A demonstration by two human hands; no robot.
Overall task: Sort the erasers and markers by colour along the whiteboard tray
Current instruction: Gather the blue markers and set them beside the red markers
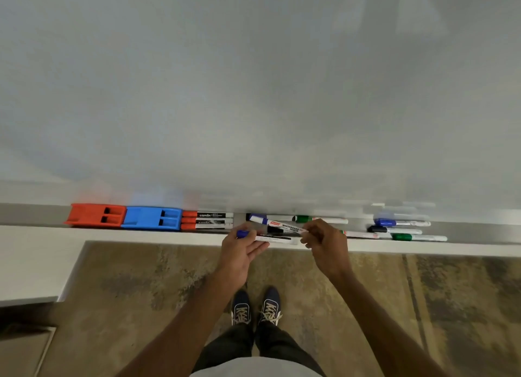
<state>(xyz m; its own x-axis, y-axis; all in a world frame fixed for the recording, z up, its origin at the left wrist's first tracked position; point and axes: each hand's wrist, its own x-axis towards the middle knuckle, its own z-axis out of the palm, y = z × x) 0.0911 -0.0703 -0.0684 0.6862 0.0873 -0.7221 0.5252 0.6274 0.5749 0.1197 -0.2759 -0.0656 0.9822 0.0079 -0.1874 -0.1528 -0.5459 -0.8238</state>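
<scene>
On the whiteboard tray (33, 216) a red eraser (94, 214) and a blue eraser (150, 218) lie side by side at the left, with three red-capped markers (207, 220) stacked right of them. My left hand (239, 251) grips a blue-capped marker (270, 238) by its cap end. My right hand (324, 244) pinches the tail of a second blue-capped marker (279, 225), which lies tilted over a black-capped one (275, 230). A green-capped marker (318, 219) lies behind my right hand.
Farther right on the tray lie a blue-capped marker (401, 223), a dark-capped one (393, 230), a green-capped one (418, 237) and a white marker (361, 234). The whiteboard (253, 94) rises behind. A white ledge (36, 261) juts out at the left.
</scene>
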